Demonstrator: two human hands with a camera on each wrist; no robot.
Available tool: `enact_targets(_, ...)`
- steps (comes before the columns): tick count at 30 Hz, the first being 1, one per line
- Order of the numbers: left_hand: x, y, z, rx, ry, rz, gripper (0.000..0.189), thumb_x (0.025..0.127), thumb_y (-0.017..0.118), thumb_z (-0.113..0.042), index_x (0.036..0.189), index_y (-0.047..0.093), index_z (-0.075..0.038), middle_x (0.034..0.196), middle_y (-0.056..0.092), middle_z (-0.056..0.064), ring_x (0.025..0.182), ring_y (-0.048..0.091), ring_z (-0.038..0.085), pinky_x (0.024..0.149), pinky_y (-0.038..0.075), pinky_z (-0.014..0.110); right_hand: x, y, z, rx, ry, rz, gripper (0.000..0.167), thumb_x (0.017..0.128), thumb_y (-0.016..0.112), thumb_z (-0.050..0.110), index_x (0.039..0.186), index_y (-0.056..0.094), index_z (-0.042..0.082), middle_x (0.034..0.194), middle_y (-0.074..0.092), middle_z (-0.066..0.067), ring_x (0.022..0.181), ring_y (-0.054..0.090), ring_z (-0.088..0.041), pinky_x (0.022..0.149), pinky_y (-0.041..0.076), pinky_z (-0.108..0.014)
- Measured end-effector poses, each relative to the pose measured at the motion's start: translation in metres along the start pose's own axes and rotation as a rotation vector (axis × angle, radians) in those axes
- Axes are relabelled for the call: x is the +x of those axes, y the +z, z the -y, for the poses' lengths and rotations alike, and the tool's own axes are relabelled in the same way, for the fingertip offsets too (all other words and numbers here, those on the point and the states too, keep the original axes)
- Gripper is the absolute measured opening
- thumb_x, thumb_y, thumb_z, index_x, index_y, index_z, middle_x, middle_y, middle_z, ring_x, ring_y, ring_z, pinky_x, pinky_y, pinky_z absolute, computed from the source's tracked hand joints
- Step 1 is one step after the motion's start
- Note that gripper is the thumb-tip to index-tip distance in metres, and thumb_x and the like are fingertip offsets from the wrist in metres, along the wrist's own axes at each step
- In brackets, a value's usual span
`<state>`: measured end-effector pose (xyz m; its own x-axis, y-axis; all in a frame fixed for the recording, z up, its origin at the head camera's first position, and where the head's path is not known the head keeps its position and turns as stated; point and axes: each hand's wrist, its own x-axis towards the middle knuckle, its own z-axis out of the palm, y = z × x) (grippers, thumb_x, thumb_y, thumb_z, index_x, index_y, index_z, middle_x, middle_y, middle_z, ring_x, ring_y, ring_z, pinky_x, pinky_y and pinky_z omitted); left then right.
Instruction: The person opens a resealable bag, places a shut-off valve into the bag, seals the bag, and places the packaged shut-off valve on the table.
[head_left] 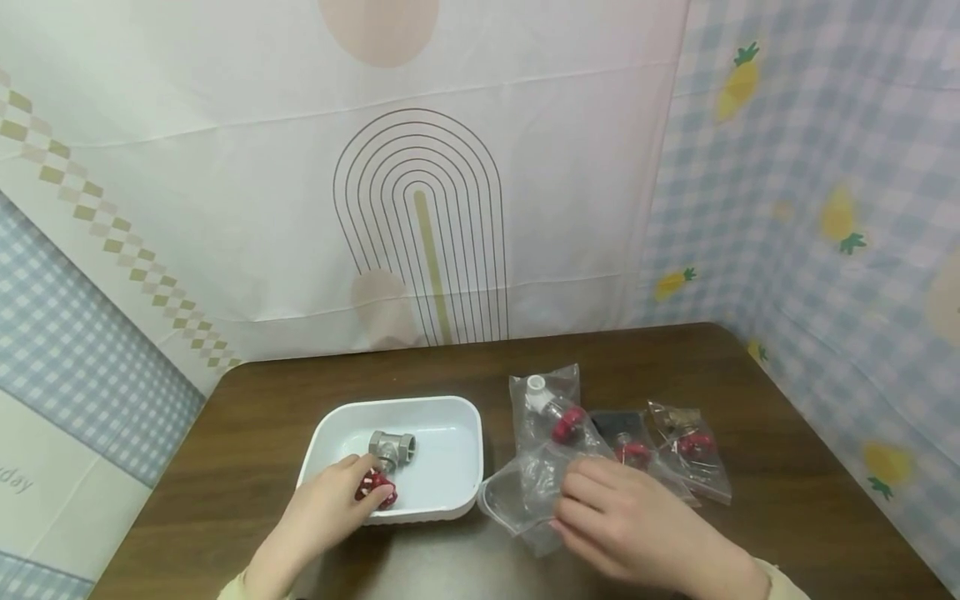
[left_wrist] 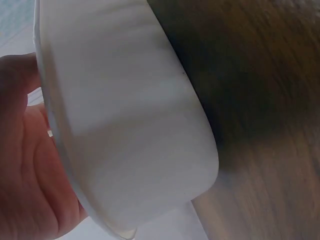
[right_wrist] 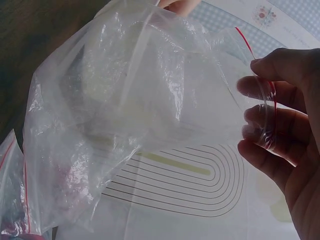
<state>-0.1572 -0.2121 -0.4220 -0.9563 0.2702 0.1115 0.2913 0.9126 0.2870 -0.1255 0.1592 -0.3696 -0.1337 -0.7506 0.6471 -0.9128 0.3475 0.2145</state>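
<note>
A metal valve (head_left: 395, 447) with a red handle (head_left: 384, 496) lies in the white tray (head_left: 450, 475). My left hand (head_left: 326, 504) reaches over the tray's near left side and holds the valve by that handle. In the left wrist view, the tray's outer wall (left_wrist: 125, 110) hides the valve, and only part of the left hand (left_wrist: 35, 170) shows. My right hand (head_left: 633, 521) pinches a clear zip bag (head_left: 517, 496) to the right of the tray. The right wrist view shows thumb and fingers of the right hand (right_wrist: 295, 115) at the bag's red-striped opening; no part is visible inside.
Behind the held bag lies a clear bag with a white pipe fitting (head_left: 537, 393) and a red handle (head_left: 568, 425). Further right are bagged parts with red handles (head_left: 633, 454) (head_left: 696, 443). A patterned cloth (head_left: 247, 192) hangs behind the brown table (head_left: 247, 433).
</note>
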Motion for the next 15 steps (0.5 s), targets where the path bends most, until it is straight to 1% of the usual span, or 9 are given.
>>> enact_targets(3, 0.004, 0.000, 0.000, -0.057, -0.024, 0.031, 0.023, 0.083, 0.082, -0.033, 0.088, 0.061, -0.025, 0.077, 0.058, -0.013, 0.070, 0.057, 0.008, 0.063, 0.049, 0.034, -0.001, 0.001, 0.000, -0.008, 0.002, -0.004, 0.023, 0.102, 0.050, 0.018, 0.086, 0.067, 0.015, 0.084, 0.056, 0.005, 0.079, 0.053, -0.014, 0.075, 0.051, -0.027)
enact_targets(6, 0.009, 0.001, 0.001, -0.117, -0.043, 0.056, 0.029, 0.080, 0.084, -0.036, 0.090, 0.059, -0.024, 0.075, 0.058, -0.014, 0.067, 0.054, 0.006, 0.061, 0.045, 0.031, -0.001, 0.002, 0.001, -0.011, 0.011, -0.008, 0.023, 0.102, 0.050, 0.018, 0.086, 0.067, 0.015, 0.085, 0.056, 0.005, 0.079, 0.052, -0.014, 0.074, 0.050, -0.027)
enact_targets(8, 0.011, 0.003, 0.003, -0.159, -0.071, 0.077, 0.035, 0.079, 0.084, -0.039, 0.093, 0.057, -0.023, 0.072, 0.057, -0.012, 0.063, 0.050, 0.007, 0.058, 0.042, 0.031, -0.002, 0.002, 0.001, -0.002, 0.023, -0.012, 0.024, 0.102, 0.050, 0.019, 0.086, 0.067, 0.015, 0.084, 0.056, 0.006, 0.078, 0.052, -0.014, 0.072, 0.049, -0.027)
enact_targets(11, 0.012, 0.007, 0.005, -0.213, -0.133, 0.104, 0.041, 0.077, 0.085, -0.042, 0.098, 0.055, -0.022, 0.068, 0.054, -0.008, 0.059, 0.046, 0.011, 0.056, 0.039, 0.031, -0.003, 0.004, 0.003, 0.021, 0.041, -0.009, 0.024, 0.103, 0.050, 0.020, 0.085, 0.067, 0.017, 0.084, 0.055, 0.007, 0.077, 0.051, -0.013, 0.071, 0.049, -0.026)
enact_targets(13, 0.011, 0.008, 0.006, -0.238, -0.170, 0.117, 0.044, 0.077, 0.085, -0.042, 0.100, 0.054, -0.022, 0.066, 0.051, -0.005, 0.057, 0.044, 0.014, 0.055, 0.037, 0.032, -0.003, 0.006, 0.005, 0.033, 0.048, -0.008, 0.025, 0.103, 0.049, 0.020, 0.085, 0.066, 0.017, 0.083, 0.055, 0.008, 0.077, 0.051, -0.012, 0.071, 0.048, -0.026)
enact_targets(15, 0.011, 0.009, 0.008, -0.254, -0.188, 0.122, 0.045, 0.077, 0.085, -0.040, 0.102, 0.054, -0.021, 0.066, 0.051, -0.004, 0.058, 0.044, 0.015, 0.056, 0.037, 0.032, -0.004, 0.008, 0.005, 0.035, 0.049, -0.009, 0.025, 0.103, 0.049, 0.019, 0.085, 0.066, 0.017, 0.084, 0.055, 0.008, 0.077, 0.051, -0.012, 0.071, 0.048, -0.026)
